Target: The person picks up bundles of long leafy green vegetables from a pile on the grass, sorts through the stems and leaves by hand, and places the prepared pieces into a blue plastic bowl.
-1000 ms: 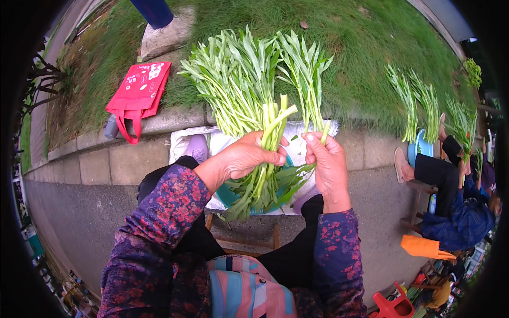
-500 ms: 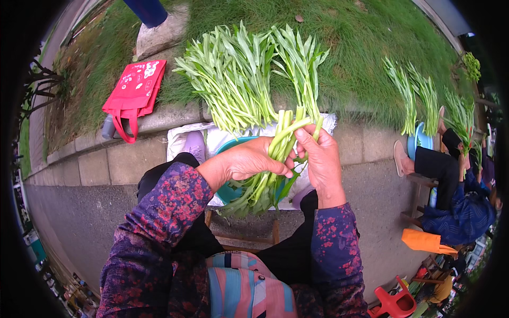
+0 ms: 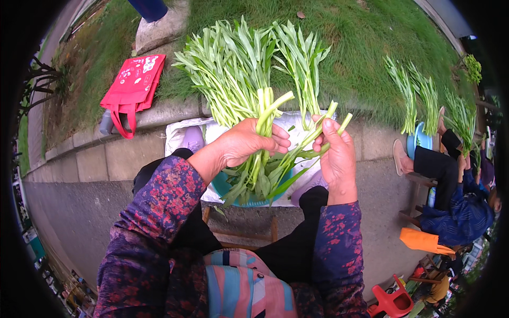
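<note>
My left hand (image 3: 238, 144) is closed round a small bunch of water spinach (image 3: 261, 170), its cut stems up and its leaves hanging down. Between the thumb and fingers of my right hand (image 3: 338, 161) are a few water spinach stalks (image 3: 307, 140), slanting apart from that bunch; their leafy ends still cross it. Below both hands sits a teal basin (image 3: 258, 202), partly hidden by the leaves. Beyond them, a big heap of water spinach (image 3: 228, 74) and a smaller bundle (image 3: 301, 66) lie on the grass edge.
A white sack (image 3: 174, 140) lies under the basin and my purple shoes (image 3: 193, 139). On the kerb at left is a red bag (image 3: 133, 87) beside a grey bottle (image 3: 106, 123). Another person (image 3: 458, 204) sits at right near a blue basin (image 3: 420, 139); a red stool (image 3: 393, 301) stands lower right.
My right hand has drawn a few stalks rightward out of the bunch. My left hand has shifted slightly left and up with the rest, leaving a gap between the hands.
</note>
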Tool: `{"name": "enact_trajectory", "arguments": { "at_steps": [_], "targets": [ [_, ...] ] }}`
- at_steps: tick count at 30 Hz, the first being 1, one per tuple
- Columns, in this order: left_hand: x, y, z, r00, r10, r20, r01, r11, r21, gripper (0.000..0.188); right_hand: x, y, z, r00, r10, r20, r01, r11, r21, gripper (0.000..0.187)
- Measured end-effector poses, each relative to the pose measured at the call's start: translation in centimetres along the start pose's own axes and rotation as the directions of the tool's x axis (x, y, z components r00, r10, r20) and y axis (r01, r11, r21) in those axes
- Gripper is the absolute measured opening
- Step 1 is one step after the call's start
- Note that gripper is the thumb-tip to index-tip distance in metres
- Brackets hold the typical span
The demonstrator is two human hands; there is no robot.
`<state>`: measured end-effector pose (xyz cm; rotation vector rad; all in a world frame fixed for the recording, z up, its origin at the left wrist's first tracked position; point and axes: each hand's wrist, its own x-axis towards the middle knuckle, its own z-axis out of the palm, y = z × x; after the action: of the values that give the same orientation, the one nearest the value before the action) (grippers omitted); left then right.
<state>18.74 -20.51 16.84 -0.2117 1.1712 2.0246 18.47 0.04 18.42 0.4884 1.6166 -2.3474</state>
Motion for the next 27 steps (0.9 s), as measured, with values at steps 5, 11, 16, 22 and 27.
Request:
{"name": "enact_trajectory", "arguments": {
  "at_steps": [5, 11, 16, 22, 27],
  "targets": [
    [-0.3, 0.5, -0.8, 0.988, 0.01, -0.152, 0.007, 0.994, 0.11, 0.02, 0.2, -0.2, -1.6, 0.999, -0.053, -0.003, 0.054, 0.998, 0.026, 0.024],
    [-0.5, 0.6, -1.5, 0.963, 0.079, -0.259, 0.001, 0.955, 0.297, 0.018, 0.2, -1.3, -2.5, 0.995, -0.075, -0.071, 0.077, 0.997, 0.026, 0.027],
    [-0.7, 0.9, -0.4, 0.96, 0.087, -0.267, 0.009, 0.941, 0.337, 0.018, 0.3, -1.0, -2.1, 0.997, -0.014, -0.07, 0.016, 1.0, 0.024, 0.025],
    [0.1, -0.7, 0.6, 0.981, 0.037, -0.192, 0.017, 0.963, 0.27, 0.017, 0.5, 0.2, -1.3, 0.999, 0.053, -0.002, -0.053, 0.998, 0.03, 0.024],
    [0.0, -0.8, 1.8, 0.987, 0.015, -0.158, 0.031, 0.958, 0.284, 0.02, 0.4, 0.6, -0.3, 1.0, 0.032, -0.001, -0.032, 0.999, 0.017, 0.02]
  ]
}}
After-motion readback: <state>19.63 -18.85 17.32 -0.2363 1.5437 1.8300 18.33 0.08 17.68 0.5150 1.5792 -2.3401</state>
